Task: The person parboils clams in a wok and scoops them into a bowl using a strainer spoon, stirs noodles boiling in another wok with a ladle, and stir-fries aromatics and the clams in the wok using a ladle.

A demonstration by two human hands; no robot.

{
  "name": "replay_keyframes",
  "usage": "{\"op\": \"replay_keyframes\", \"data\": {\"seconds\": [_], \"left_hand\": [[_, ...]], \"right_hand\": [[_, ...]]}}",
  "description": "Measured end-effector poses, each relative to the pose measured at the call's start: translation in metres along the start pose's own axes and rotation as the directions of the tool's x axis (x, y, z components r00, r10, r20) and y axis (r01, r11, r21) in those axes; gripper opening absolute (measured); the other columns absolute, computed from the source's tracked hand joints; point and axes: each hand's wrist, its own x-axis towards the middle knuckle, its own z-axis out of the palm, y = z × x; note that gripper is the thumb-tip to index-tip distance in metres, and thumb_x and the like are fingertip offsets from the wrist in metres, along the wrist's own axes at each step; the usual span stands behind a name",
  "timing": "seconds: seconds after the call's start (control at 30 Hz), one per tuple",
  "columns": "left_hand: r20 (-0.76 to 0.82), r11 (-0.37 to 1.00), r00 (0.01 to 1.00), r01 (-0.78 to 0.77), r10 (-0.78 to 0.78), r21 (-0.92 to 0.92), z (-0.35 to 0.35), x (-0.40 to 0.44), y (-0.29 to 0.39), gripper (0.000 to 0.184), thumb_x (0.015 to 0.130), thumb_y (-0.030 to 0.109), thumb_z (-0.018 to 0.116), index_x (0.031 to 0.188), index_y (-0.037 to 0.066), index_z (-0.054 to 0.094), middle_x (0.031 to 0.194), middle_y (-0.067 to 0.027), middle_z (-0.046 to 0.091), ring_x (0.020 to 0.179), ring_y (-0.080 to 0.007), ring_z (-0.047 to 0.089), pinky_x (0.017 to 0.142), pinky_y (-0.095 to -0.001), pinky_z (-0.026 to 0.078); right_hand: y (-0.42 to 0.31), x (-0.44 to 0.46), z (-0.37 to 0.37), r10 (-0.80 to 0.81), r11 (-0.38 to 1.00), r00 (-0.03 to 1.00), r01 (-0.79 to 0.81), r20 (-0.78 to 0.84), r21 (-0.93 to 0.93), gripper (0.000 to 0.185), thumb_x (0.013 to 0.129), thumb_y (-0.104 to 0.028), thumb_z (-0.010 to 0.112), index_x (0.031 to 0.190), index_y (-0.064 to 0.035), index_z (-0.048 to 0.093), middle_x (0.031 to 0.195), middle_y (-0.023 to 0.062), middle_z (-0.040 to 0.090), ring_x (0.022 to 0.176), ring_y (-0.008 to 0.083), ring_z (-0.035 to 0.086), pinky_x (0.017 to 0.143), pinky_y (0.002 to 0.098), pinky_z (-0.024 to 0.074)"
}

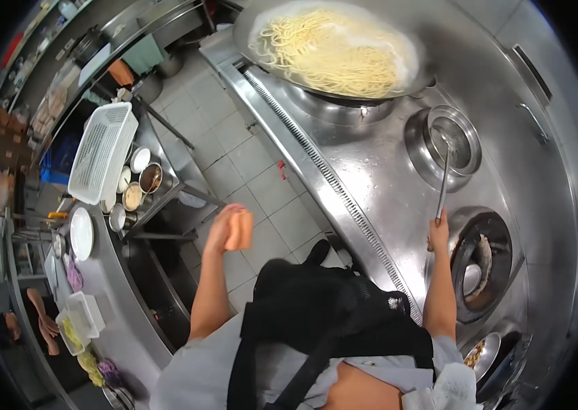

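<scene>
My right hand [438, 234] grips the handle of a metal ladle [444, 181]. The ladle's head is down in a round metal pot [470, 130] of water, set into the steel range. My left hand [219, 229] is raised over the floor gap, left of the range, closed around what looks like a folded orange cloth [240, 229]; motion blurs it. Noodles [333, 55] lie in foamy water in a large wok [244, 34] at the top. Near my right forearm, a dark wok [500, 239] holds a rounded metal piece and some liquid.
A steel range [364, 178] with a slotted drain edge runs along my right. To the left, a white basket [103, 150], seasoning bowls [140, 160] and a white plate [82, 234] stand on counters. Another person's arm [44, 321] shows far left. A bowl of food [483, 355] sits lower right.
</scene>
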Motion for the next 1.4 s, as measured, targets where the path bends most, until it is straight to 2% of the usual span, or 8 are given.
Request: {"op": "replay_keyframes", "data": {"seconds": [0.1, 0.27, 0.43, 0.5, 0.73, 0.87, 1.17, 1.4], "left_hand": [[0.050, 0.978, 0.993, 0.093, -0.104, 0.186, 0.019, 0.067, -0.031, 0.027, 0.095, 0.025, 0.061, 0.111, 0.004, 0.065, 0.104, -0.0077, 0.066, 0.091, -0.0186, 0.066, 0.075, -0.0338, 0.057], [-0.054, 0.860, 0.942, 0.326, -0.332, 0.392, 0.007, 0.197, -0.107, 0.034, 0.096, 0.034, 0.059, 0.101, 0.003, 0.071, 0.096, -0.0108, 0.071, 0.087, -0.0218, 0.068, 0.077, -0.0366, 0.055], [-0.091, 0.602, 0.985, 0.160, -0.144, 0.782, -0.037, 0.318, -0.207, 0.043, 0.102, 0.038, 0.055, 0.114, -0.002, 0.067, 0.099, -0.0122, 0.069, 0.088, -0.0205, 0.065, 0.078, -0.0378, 0.055], [-0.105, 0.723, 0.992, 0.125, -0.073, 0.680, -0.039, 0.341, -0.234, 0.042, 0.101, 0.034, 0.052, 0.109, -0.003, 0.068, 0.101, -0.0190, 0.071, 0.085, -0.0290, 0.067, 0.081, -0.0422, 0.054], [-0.008, 0.766, 0.783, 0.611, -0.622, 0.201, -0.004, 0.357, -0.182, 0.040, 0.108, 0.034, 0.037, 0.131, 0.006, 0.055, 0.120, -0.0124, 0.064, 0.104, -0.0288, 0.066, 0.090, -0.0468, 0.056], [0.127, 0.813, 0.806, 0.583, -0.578, 0.002, -0.021, 0.369, -0.208, 0.040, 0.109, 0.036, 0.034, 0.131, 0.009, 0.054, 0.119, -0.0125, 0.064, 0.104, -0.0303, 0.065, 0.092, -0.0480, 0.055], [0.273, 0.502, 0.667, 0.719, -0.694, -0.481, -0.002, 0.339, -0.188, 0.027, 0.104, 0.030, 0.047, 0.110, 0.008, 0.062, 0.099, -0.0095, 0.067, 0.089, -0.0290, 0.066, 0.081, -0.0453, 0.057], [0.299, 0.461, 0.627, 0.753, -0.719, -0.471, -0.012, 0.340, -0.200, 0.032, 0.104, 0.038, 0.048, 0.110, 0.011, 0.063, 0.100, -0.0064, 0.068, 0.090, -0.0276, 0.067, 0.081, -0.0469, 0.057]], "right_hand": [[0.070, 0.070, -0.010, -0.368, 0.912, 0.916, 0.389, -0.163, 0.127, 0.066, 0.092, -0.004, 0.058, 0.153, -0.0031, 0.033, 0.079, 0.0018, 0.054, 0.067, 0.0095, 0.053, 0.061, 0.0232, 0.0456], [0.014, 0.008, -0.032, -0.453, 0.814, 0.787, 0.557, -0.418, 0.166, 0.061, 0.094, -0.004, 0.059, 0.151, -0.0018, 0.037, 0.077, -0.0027, 0.050, 0.065, 0.0053, 0.046, 0.058, 0.0193, 0.0408], [-0.035, -0.117, -0.030, -0.108, 0.854, 0.937, 0.259, -0.333, 0.452, 0.061, 0.097, -0.005, 0.055, 0.154, -0.0060, 0.032, 0.063, -0.0037, 0.046, 0.045, 0.0030, 0.040, 0.038, 0.0210, 0.0324], [-0.051, -0.162, -0.022, -0.064, 0.879, 0.943, 0.208, -0.326, 0.429, 0.062, 0.098, -0.005, 0.055, 0.154, -0.0047, 0.030, 0.060, -0.0030, 0.046, 0.042, 0.0039, 0.039, 0.038, 0.0213, 0.0329], [-0.069, -0.253, 0.044, 0.190, 0.847, 0.920, 0.022, -0.343, 0.531, 0.062, 0.095, -0.005, 0.060, 0.151, 0.0003, 0.034, 0.060, -0.0029, 0.048, 0.044, 0.0048, 0.041, 0.037, 0.0230, 0.0333], [-0.089, -0.277, 0.085, 0.342, 0.805, 0.892, -0.116, -0.295, 0.582, 0.063, 0.093, -0.003, 0.064, 0.150, 0.0009, 0.036, 0.064, -0.0032, 0.049, 0.048, 0.0044, 0.041, 0.042, 0.0217, 0.0343], [-0.045, -0.304, 0.140, 0.479, 0.714, 0.871, -0.314, -0.110, 0.626, 0.064, 0.089, 0.004, 0.066, 0.147, 0.0006, 0.042, 0.069, -0.0028, 0.056, 0.061, 0.0060, 0.052, 0.057, 0.0228, 0.0426], [-0.036, -0.306, 0.149, 0.541, 0.655, 0.841, -0.409, -0.017, 0.635, 0.061, 0.087, 0.006, 0.066, 0.145, 0.0005, 0.046, 0.069, -0.0045, 0.054, 0.060, 0.0059, 0.049, 0.058, 0.0225, 0.0416]]}}
